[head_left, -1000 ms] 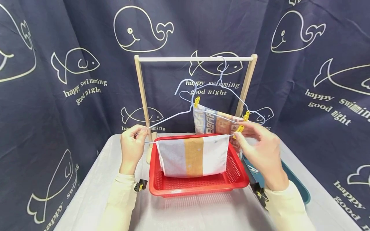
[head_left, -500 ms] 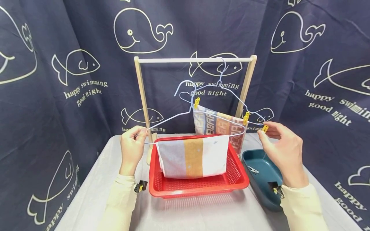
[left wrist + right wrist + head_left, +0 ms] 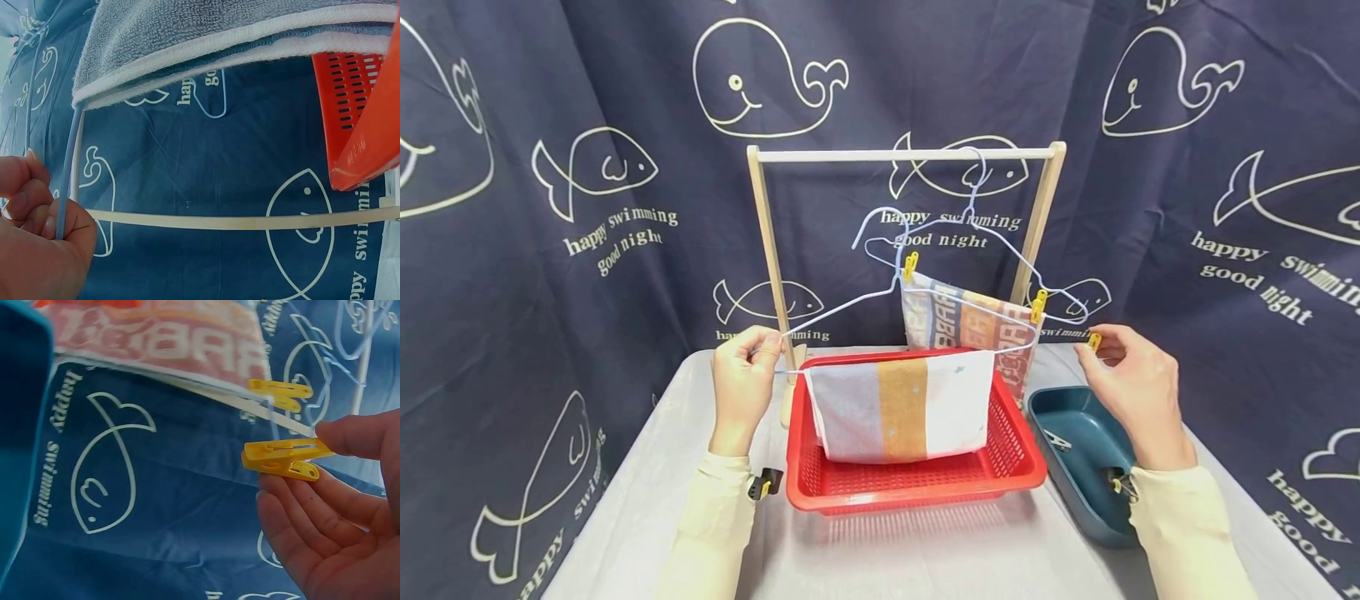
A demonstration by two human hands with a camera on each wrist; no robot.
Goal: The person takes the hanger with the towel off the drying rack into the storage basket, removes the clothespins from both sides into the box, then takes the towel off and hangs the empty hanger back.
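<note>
In the head view my left hand (image 3: 745,379) grips the left corner of a light-blue wire hanger (image 3: 842,307). Draped over that hanger's lower bar is a folded towel (image 3: 904,410), striped grey, ochre and white, above a red basket (image 3: 917,501). Off to the right, my right hand (image 3: 1133,392) pinches a yellow clothespin (image 3: 281,456) between thumb and fingers, apart from the hanger. Behind, a patterned towel (image 3: 977,327) hangs from a second hanger (image 3: 1009,242), with yellow clothespins (image 3: 1038,306) at its upper corners.
A wooden rack (image 3: 895,155) with a white top bar stands at the back and carries the second hanger. Right of the basket sits a teal tray (image 3: 1086,450) with a pale clothespin (image 3: 1057,441) inside. A dark whale-print curtain (image 3: 625,67) surrounds the table (image 3: 835,567).
My right hand, with the yellow clothespin, has moved away to the right from the hanger's right corner and dipped slightly. The left hand still holds the hanger in the same place.
</note>
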